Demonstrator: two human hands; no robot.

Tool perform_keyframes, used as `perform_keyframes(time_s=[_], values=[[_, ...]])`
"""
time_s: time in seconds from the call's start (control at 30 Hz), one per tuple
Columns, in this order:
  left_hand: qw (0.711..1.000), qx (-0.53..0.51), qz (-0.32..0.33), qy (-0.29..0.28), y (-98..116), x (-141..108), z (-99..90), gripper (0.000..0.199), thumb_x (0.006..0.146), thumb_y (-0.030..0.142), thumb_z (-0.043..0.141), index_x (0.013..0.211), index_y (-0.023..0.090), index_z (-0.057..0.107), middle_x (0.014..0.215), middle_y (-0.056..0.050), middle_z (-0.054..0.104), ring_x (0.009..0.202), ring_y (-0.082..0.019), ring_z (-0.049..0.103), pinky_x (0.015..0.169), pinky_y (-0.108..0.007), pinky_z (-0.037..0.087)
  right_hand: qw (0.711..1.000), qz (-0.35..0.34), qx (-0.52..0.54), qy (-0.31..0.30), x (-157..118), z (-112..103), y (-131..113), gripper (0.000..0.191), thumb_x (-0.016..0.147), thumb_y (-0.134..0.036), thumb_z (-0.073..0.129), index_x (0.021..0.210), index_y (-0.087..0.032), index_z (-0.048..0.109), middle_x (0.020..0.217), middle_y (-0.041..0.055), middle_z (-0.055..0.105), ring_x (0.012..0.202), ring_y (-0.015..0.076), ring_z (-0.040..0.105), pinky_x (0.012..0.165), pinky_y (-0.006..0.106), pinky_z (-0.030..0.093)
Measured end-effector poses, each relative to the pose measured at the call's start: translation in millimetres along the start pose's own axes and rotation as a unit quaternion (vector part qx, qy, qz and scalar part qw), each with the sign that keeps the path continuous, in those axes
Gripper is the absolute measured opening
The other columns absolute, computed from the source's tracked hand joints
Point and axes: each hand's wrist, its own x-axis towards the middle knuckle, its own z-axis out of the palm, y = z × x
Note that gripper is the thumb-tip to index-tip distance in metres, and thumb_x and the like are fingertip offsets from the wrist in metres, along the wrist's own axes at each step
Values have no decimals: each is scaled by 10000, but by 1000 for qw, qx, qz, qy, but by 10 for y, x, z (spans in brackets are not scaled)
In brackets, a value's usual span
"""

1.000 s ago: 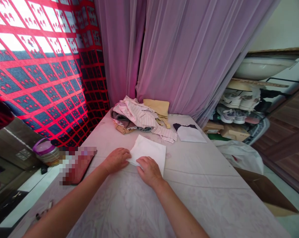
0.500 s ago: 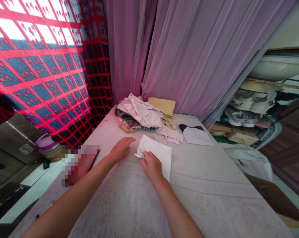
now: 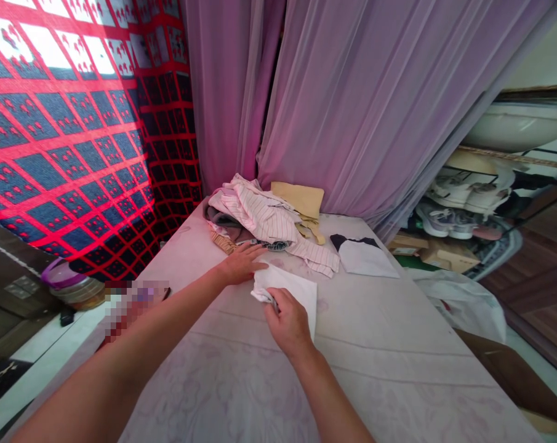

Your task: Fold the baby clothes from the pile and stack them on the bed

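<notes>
A white folded cloth [image 3: 301,284], probably a garment, lies in the middle of the pale bed-like surface [image 3: 213,375]. Its near left edge is bunched up, and my right hand [image 3: 288,320] is closed on that part. At the cloth's far left corner, my left hand [image 3: 242,263] reaches with its fingers stretched out and touches or nearly touches it. Just beyond my left hand is a heap of clothes with a pink striped shirt [image 3: 264,215] on top.
Behind the heap lies a yellow folded cloth [image 3: 299,198]. A white and black folded garment [image 3: 368,257] rests at the right. Purple curtains [image 3: 343,111] hang at the back. A shelf with shoes [image 3: 444,220] stands right, and a purple-lidded tub [image 3: 72,283] left.
My left hand has moved forward and right to the white cloth's corner, its fingers spreading. My right hand keeps its hold, and the cloth's left edge is more bunched. The view has shifted slightly.
</notes>
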Motion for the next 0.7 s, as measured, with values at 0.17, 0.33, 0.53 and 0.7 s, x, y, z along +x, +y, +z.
perform_keyframes(time_s=[0.17, 0.33, 0.53, 0.7], values=[[996, -53, -63, 37, 62, -83, 161, 414, 785, 281, 612, 1199, 277, 595, 1460, -75, 395, 1365, -283, 299, 1124, -487, 153, 998, -9, 44, 46, 12, -187, 39, 222, 840, -270, 481, 983, -215, 643, 868, 35, 646, 799, 154, 589, 707, 234, 440], [971, -171, -119, 115, 268, -126, 155, 271, 806, 251, 549, 1060, 228, 640, 1327, -79, 547, 1277, -262, 431, 1092, -475, 252, 992, 18, 99, 77, -5, -478, 89, 236, 839, -322, 494, 982, -200, 637, 878, 32, 662, 774, 145, 597, 656, 212, 454], [891, -404, -113, 176, 620, -98, -493, 230, 799, 354, 571, 918, 170, 639, 898, -37, 670, 854, -171, 601, 813, -301, 474, 958, 117, 210, 158, -141, -1098, 127, 334, 826, -426, 534, 1014, -172, 640, 828, 32, 688, 772, 173, 610, 677, 242, 473], [796, -588, -123, 68, 836, 103, -876, 385, 717, 494, 671, 901, 161, 612, 745, 8, 623, 675, -121, 577, 600, -221, 450, 907, 187, 335, 176, -139, -1472, 396, 421, 748, -478, 620, 1014, -154, 655, 880, 59, 711, 803, 206, 635, 661, 267, 487]])
